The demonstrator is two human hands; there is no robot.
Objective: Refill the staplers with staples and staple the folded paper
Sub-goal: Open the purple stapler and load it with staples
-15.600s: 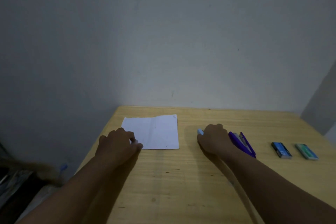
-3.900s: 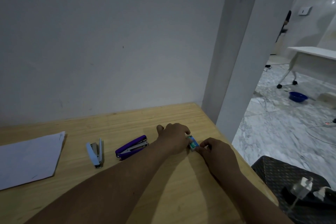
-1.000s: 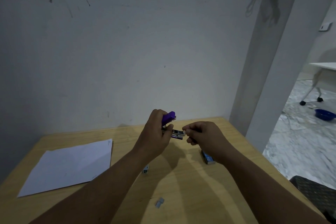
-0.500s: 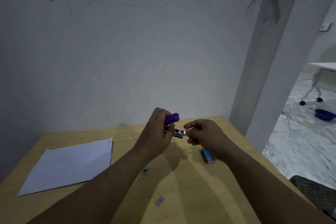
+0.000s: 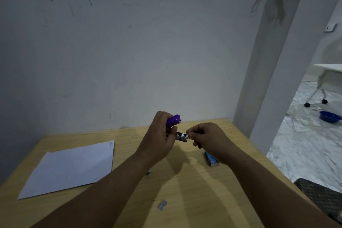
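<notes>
Purple stapler held above the wooden table at centre frame, top cover swung up, metal staple channel jutting right toward the other hand. Gripped by the left hand, fingers curled round the body, thumb across the channel's near side. Met at the channel's open end by the right hand, forefinger and thumb pinched together on something small and silvery; whether a strip of staples or the channel's own tip, cannot tell. Both forearms reaching up from the bottom edge of the frame.

Folded paper flat on the table at lower left, well apart from the hands. Blue staple box lying on the wood just below the right wrist, partly hidden by it. Small grey clump of staples loose on the table near the bottom centre, between the two forearms. Small pale item peeping out beside the left forearm, mostly covered, too hidden to name.

Plain scuffed wall behind the table. White pillar at right; beyond it a marbled floor with a blue bowl and a white wheeled table at the right edge. Dark woven basket in the lower right corner.
</notes>
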